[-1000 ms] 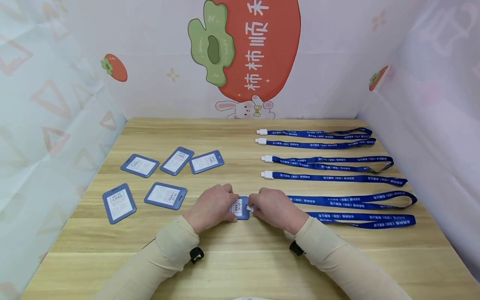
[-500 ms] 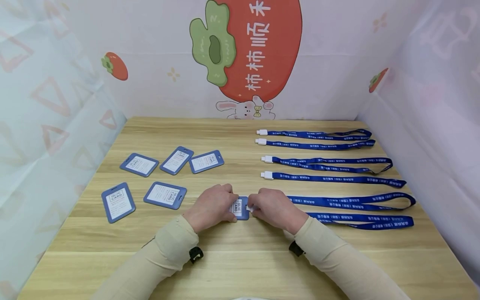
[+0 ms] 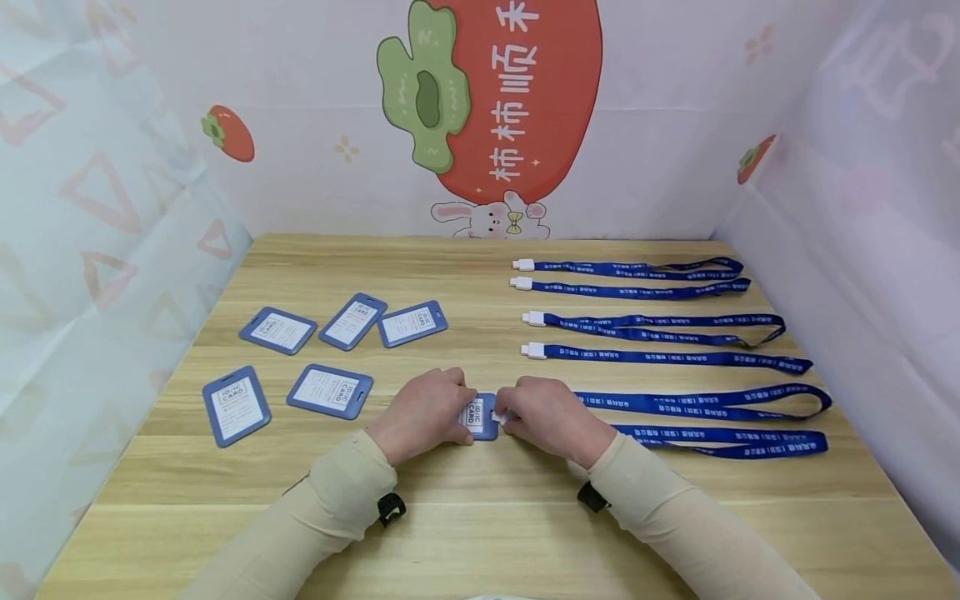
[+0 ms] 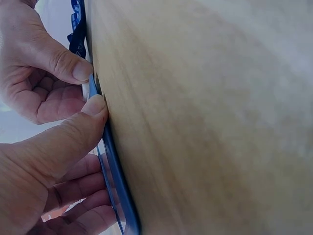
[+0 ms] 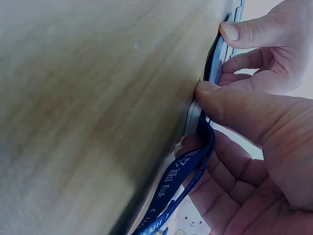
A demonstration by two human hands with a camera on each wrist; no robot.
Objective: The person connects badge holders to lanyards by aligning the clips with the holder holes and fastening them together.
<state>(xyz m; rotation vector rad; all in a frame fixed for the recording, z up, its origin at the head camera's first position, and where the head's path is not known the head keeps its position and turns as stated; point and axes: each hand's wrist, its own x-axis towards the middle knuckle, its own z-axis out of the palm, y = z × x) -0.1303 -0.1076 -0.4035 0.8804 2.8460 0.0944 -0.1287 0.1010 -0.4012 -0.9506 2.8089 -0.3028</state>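
Note:
My left hand [image 3: 426, 412] pinches a blue ID card holder [image 3: 487, 417] by its edges, flat at the table's middle. In the left wrist view the thumb [image 4: 93, 107] presses on the holder's rim [image 4: 115, 161]. My right hand [image 3: 551, 417] pinches the white clip [image 5: 192, 117] of a blue lanyard [image 5: 176, 174] at the holder's slotted end. Whether the clip passes through the slot is hidden by the fingers. Two lanyard straps, an upper one [image 3: 667, 404] and a lower one [image 3: 735, 437], run rightward from behind the right hand.
Several blue card holders lie to the left, including one [image 3: 237, 406] near the table's left edge and one [image 3: 330, 391] beside my left hand. Several lanyards with white clips, such as the rearmost [image 3: 637, 269], lie in rows at the back right. A printed cloth wall [image 3: 300, 183] borders the table [image 3: 420, 517].

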